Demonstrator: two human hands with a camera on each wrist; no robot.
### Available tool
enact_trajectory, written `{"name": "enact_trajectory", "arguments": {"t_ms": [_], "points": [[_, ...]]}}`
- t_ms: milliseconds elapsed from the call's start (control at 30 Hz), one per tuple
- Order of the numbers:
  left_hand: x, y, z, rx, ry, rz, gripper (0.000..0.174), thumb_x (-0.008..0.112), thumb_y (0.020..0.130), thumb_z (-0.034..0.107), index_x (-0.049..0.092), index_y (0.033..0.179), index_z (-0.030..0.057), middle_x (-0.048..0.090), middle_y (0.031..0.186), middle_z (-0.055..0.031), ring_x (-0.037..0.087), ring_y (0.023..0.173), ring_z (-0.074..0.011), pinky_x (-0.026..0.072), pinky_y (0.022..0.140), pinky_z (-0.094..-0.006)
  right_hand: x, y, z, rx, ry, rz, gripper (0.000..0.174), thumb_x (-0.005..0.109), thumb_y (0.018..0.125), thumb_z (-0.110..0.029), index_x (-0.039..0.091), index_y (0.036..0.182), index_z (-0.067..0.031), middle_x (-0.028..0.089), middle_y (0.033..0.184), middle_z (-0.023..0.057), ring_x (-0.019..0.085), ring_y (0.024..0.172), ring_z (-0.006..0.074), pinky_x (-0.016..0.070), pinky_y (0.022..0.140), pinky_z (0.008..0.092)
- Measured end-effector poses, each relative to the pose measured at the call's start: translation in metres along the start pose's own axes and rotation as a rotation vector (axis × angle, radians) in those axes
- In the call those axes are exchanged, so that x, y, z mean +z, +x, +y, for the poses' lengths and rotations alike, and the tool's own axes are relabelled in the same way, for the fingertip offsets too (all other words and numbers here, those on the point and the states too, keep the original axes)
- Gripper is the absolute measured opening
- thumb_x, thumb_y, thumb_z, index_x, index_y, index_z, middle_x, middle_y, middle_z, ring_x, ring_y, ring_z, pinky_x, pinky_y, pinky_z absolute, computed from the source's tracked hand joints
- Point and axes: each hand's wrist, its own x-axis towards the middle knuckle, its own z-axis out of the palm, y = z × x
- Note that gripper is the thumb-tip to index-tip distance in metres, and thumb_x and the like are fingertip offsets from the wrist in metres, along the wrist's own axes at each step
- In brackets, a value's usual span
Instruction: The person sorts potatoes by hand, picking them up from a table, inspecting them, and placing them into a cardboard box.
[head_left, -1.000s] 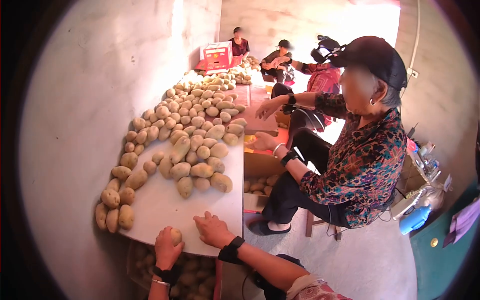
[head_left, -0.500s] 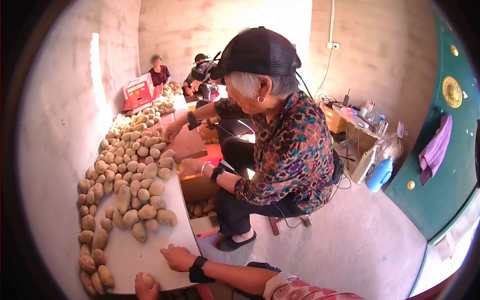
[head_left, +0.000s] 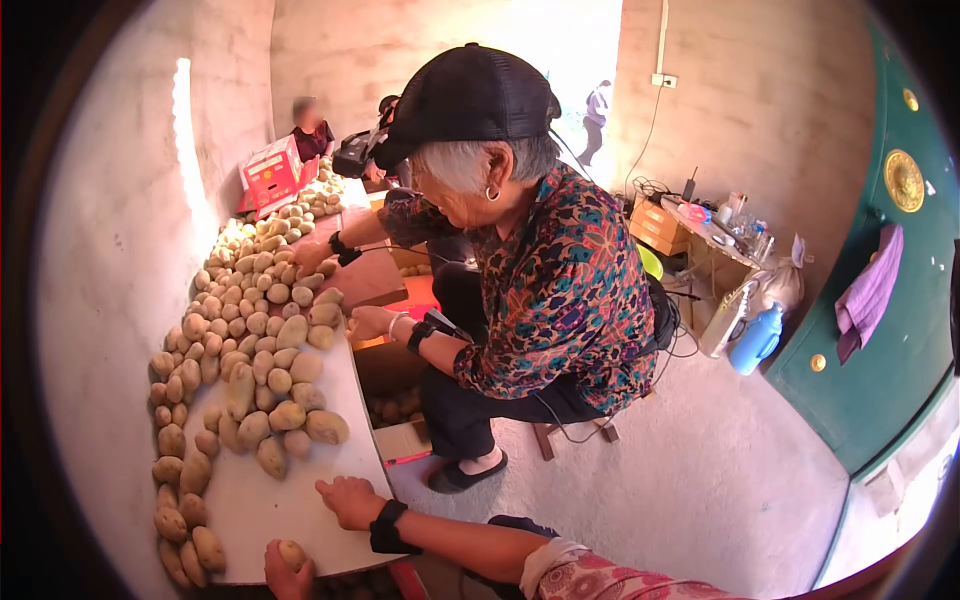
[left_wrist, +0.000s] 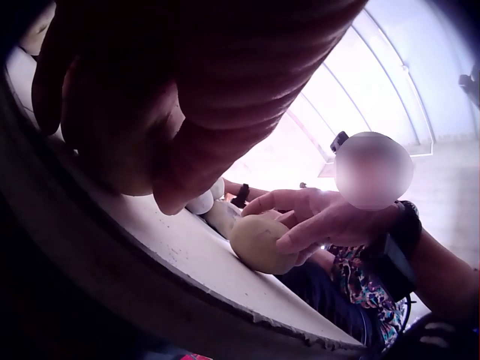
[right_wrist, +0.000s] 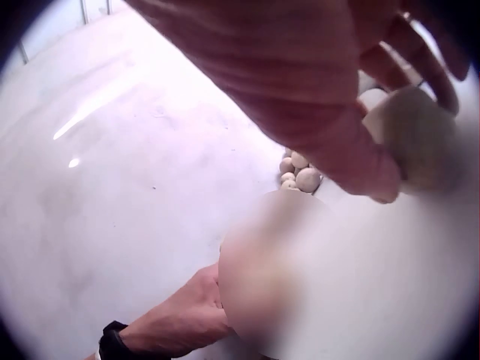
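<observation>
My left hand (head_left: pixel 288 575) holds a potato (head_left: pixel 292 554) at the near edge of the white table (head_left: pixel 345 440). Close up in the left wrist view, fingers and thumb curl round that potato (left_wrist: pixel 112 142), dark in shadow. A little farther in, my right hand (head_left: pixel 350 502) is low over the tabletop. It grips a second potato (left_wrist: pixel 261 244) between thumb and fingers, seen in the left wrist view and again as a potato (right_wrist: pixel 416 139) in the right wrist view. In the head view the back of the hand hides this one.
A long pile of potatoes (head_left: pixel 265 300) covers the table's far and left parts along the wall. On the right, a person in a patterned shirt (head_left: pixel 565 290) sits reaching over the table. Boxes with potatoes (head_left: pixel 395 408) stand below its edge. A red and white carton (head_left: pixel 270 170) is farther back.
The head view has swung right, shifting the table leftward. My right hand, spread over the tabletop a second ago, now has its fingers drawn in round a potato. The left hand keeps its potato.
</observation>
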Motion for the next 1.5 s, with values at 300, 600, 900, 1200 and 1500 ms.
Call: {"name": "enact_trajectory", "arguments": {"t_ms": [300,600,900,1200,1500], "points": [[-0.003,-0.001,0.014,-0.115,-0.019,-0.020,0.053,0.070,0.072,0.026,0.051,0.115,0.0008,0.060,0.099,-0.0213,0.057,0.092,-0.0390,0.0460,0.080,-0.0423,-0.011,-0.005,0.026,0.019,0.026,0.001,0.028,0.056,0.075,-0.005,0.048,0.101,-0.0025,0.057,0.093,0.0233,0.061,0.081,0.0397,0.0502,0.066,0.0475],[-0.011,0.003,0.016,-0.103,0.066,-0.042,0.057,0.069,0.072,0.027,0.050,0.119,-0.0012,0.057,0.110,-0.0220,0.054,0.101,-0.0387,0.0433,0.087,-0.0424,0.018,-0.002,0.011,-0.034,-0.016,-0.019,0.031,0.051,0.078,0.000,0.049,0.107,-0.0078,0.055,0.091,0.0188,0.059,0.084,0.0382,0.0499,0.068,0.0477],[-0.007,0.011,-0.009,0.009,0.066,-0.105,0.045,0.065,0.074,0.028,0.054,0.108,0.0016,0.056,0.099,-0.0198,0.052,0.092,-0.0402,0.0432,0.081,-0.0438,0.009,0.017,-0.022,-0.285,0.589,-0.190,0.043,0.059,0.066,-0.008,0.046,0.107,-0.0081,0.058,0.083,0.0185,0.060,0.077,0.0348,0.0462,0.065,0.0436],[-0.008,0.008,-0.004,-0.039,0.017,-0.027,0.053,0.068,0.072,0.029,0.051,0.114,-0.0001,0.056,0.103,-0.0224,0.052,0.097,-0.0397,0.0431,0.083,-0.0440,0.032,0.029,0.003,-0.117,0.064,0.058,0.026,0.054,0.074,-0.012,0.049,0.098,-0.0054,0.056,0.089,0.0191,0.056,0.088,0.0376,0.0458,0.069,0.0501],[-0.018,0.019,-0.002,-0.087,0.034,-0.222,0.056,0.067,0.073,0.029,0.050,0.119,-0.0004,0.056,0.108,-0.0228,0.051,0.101,-0.0405,0.0427,0.087,-0.0429,0.008,0.022,0.016,-0.123,0.003,-0.250,0.033,0.058,0.072,-0.011,0.052,0.104,-0.0068,0.056,0.093,0.0173,0.056,0.089,0.0366,0.0485,0.075,0.0473]]}}
